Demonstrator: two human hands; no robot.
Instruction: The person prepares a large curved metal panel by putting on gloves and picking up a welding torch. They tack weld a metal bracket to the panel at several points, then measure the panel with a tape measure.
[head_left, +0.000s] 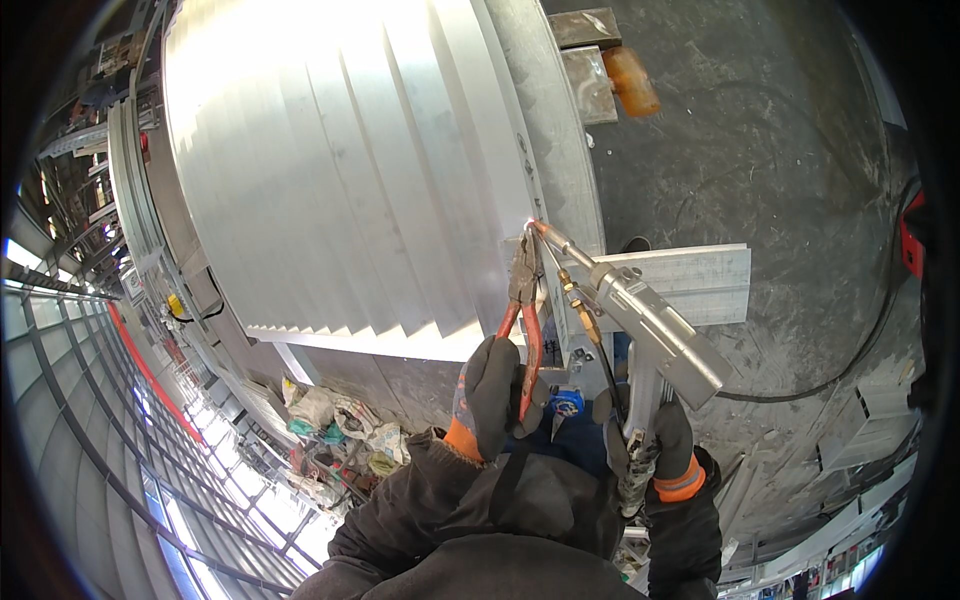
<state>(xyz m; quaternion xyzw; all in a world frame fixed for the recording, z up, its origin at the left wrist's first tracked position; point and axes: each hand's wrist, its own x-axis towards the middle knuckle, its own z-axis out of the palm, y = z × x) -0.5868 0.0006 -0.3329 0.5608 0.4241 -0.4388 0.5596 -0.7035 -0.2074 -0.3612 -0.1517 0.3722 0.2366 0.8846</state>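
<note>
Welding torch (660, 330) is in the right hand (674, 440), wrapped round its grip; left hand (490, 395) is clamped on red-handled pliers (524, 290), nose right by the glowing tip, probably steadying the edge of the ribbed metal panel (330, 180). Sacks (375, 428) sit farther off, away from heat I guess.

On the dark grey floor (740, 150) lie a curving black cable (800, 399) and an orange-brown cylindrical object (632, 82).

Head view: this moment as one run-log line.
left hand: closed on red-handled pliers | right hand: gripping silver welding gun | bright glow: at gun tip, by edge of ribbed metal panel
</note>
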